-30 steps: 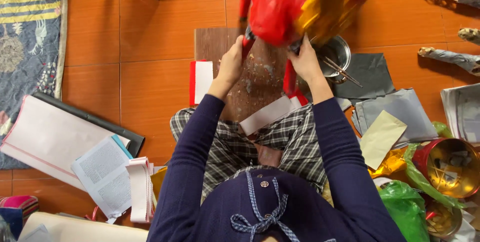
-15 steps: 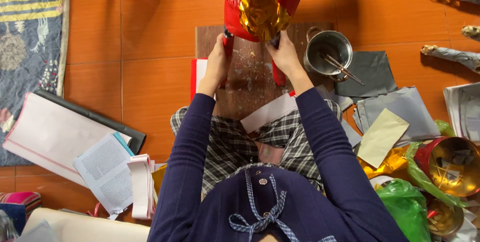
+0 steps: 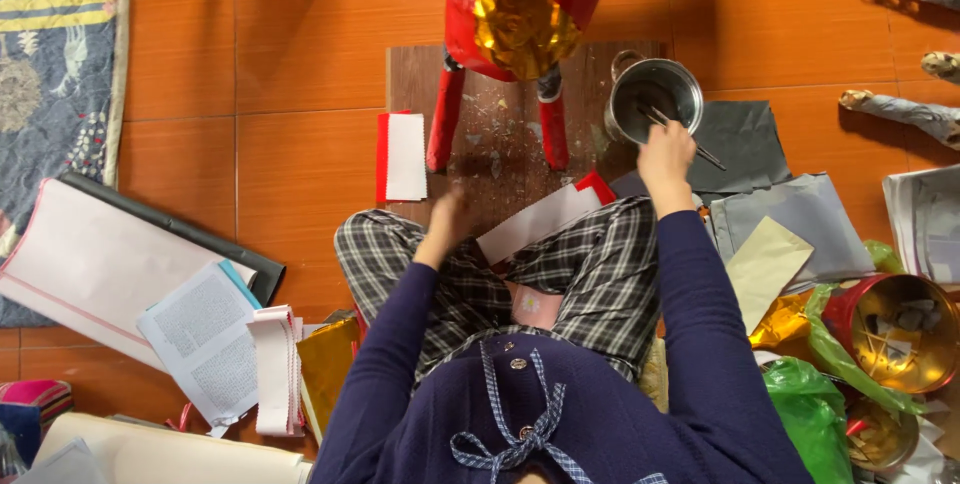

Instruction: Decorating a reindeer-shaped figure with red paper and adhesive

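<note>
Right hand grasping a thin stick in the round metal pot; left hand, loosely clenched, empty, near the red-and-gold paper figure on the brown wooden board.

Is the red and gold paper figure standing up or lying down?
Standing up. The red and gold figure rests on its two red legs on the wooden board, and neither hand touches it.

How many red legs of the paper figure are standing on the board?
2: left red leg beside the white paper strip, right red leg near the metal pot; others may be hidden.
</note>
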